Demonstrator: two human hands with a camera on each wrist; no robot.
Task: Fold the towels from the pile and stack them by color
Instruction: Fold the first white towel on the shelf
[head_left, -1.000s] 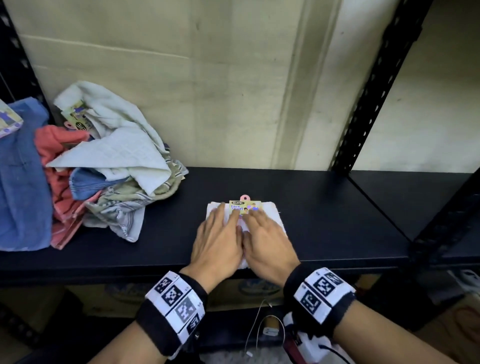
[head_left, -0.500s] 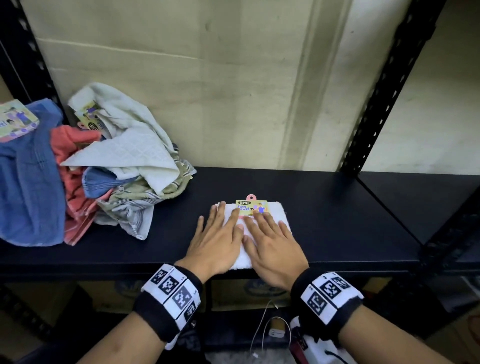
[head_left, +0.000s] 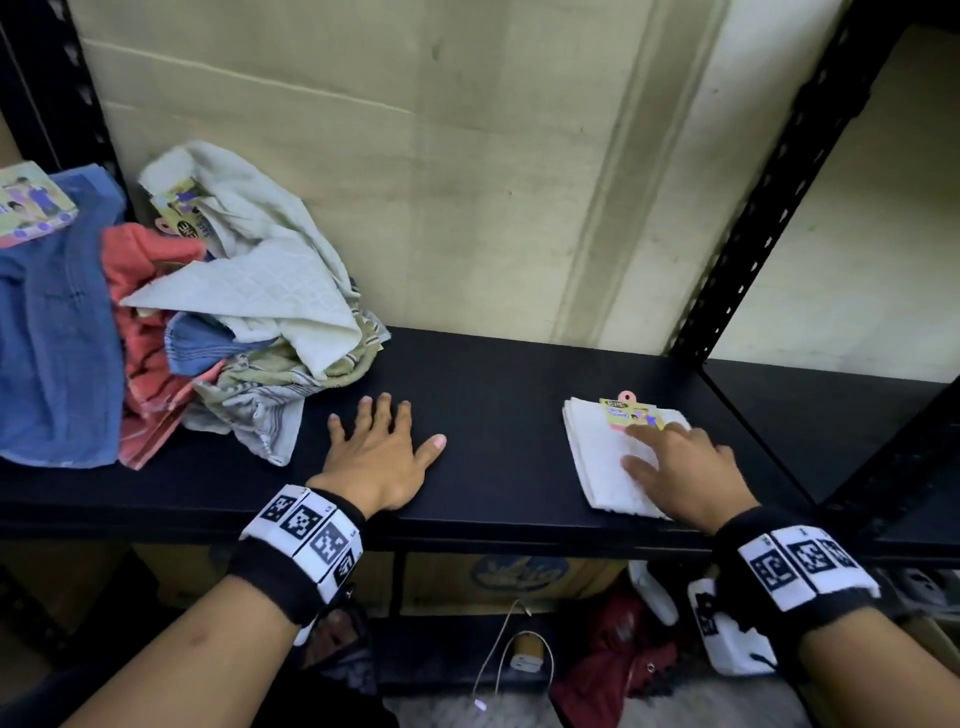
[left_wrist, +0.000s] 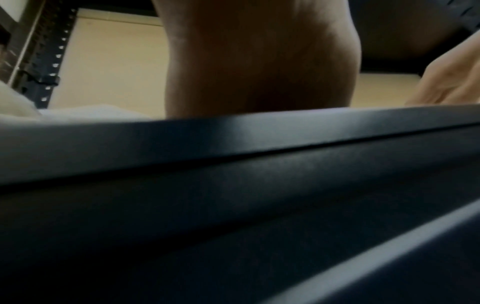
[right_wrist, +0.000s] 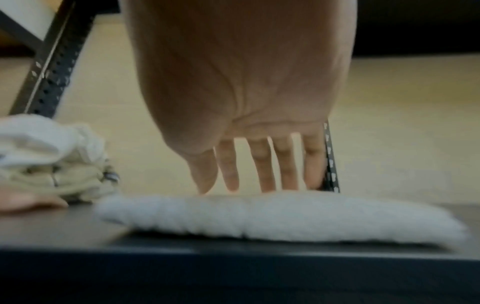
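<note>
A folded white towel (head_left: 602, 457) with a yellow-and-pink label (head_left: 631, 413) lies on the right part of the black shelf (head_left: 493, 395). My right hand (head_left: 675, 462) rests on it with straight, spread fingers; in the right wrist view its fingertips (right_wrist: 265, 185) press the folded white towel (right_wrist: 272, 216). My left hand (head_left: 379, 447) lies flat and open on the bare shelf, just right of the pile of unfolded towels (head_left: 218, 306): white, blue, red and striped ones. The left wrist view shows only the heel of my left hand (left_wrist: 259, 61) above the shelf edge.
A blue towel (head_left: 52, 332) with a label hangs over the shelf's far left. Black perforated uprights (head_left: 769, 176) stand at the right rear and at the left. The wall is close behind. Boxes, cables and red cloth lie below the shelf.
Both hands lay together on the white towel at the shelf's middle. The right hand has slid the towel to the right, and the left hand has moved off it toward the pile.
</note>
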